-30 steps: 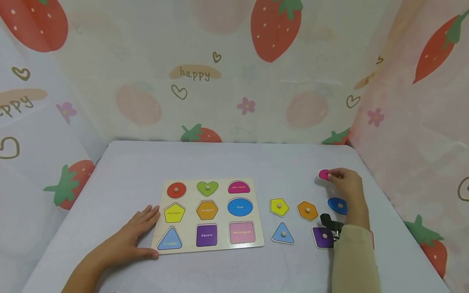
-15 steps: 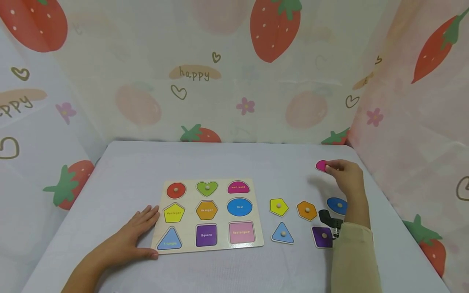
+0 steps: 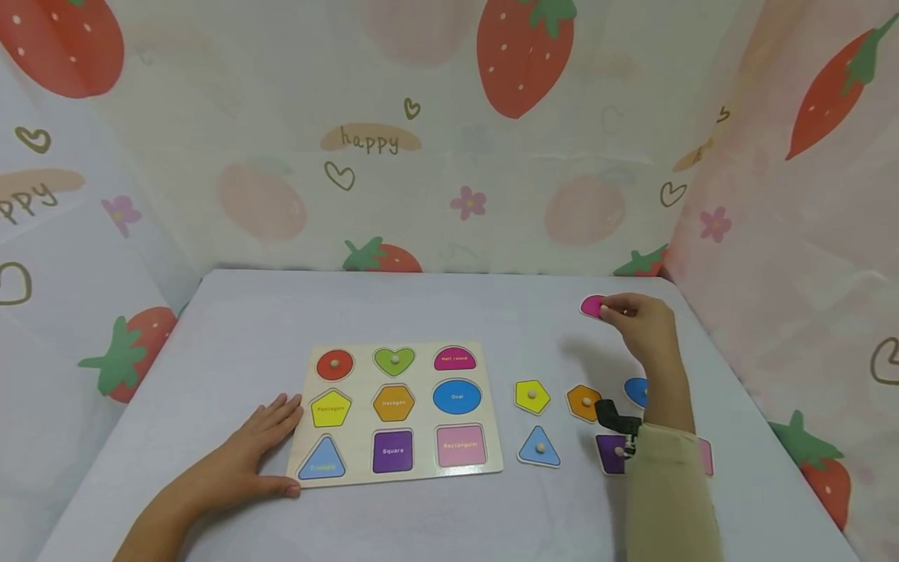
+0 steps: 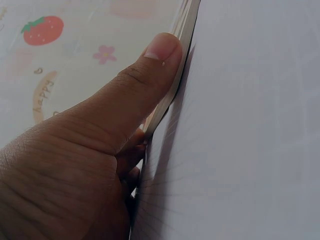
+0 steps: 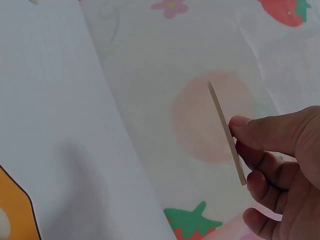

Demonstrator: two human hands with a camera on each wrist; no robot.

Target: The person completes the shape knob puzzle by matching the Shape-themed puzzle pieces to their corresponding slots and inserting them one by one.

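While right hand (image 3: 642, 332) pinches magenta half-round (image 3: 591, 306) above table (image 3: 365, 308), arch away, long axis sideways, left hand (image 3: 242, 457) lies spread against board (image 3: 424, 428) printed "Half round", "Oval", "Square". Left wrist: backdrop (image 4: 85, 82) reads "happy". Right wrist: half-round edge-on, slanting.

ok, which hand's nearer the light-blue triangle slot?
Left. The left hand touches the puzzle board's left edge, just beside the light-blue triangle slot. The right hand is raised, off beyond the board's opposite edge, pinching the magenta half-round piece.
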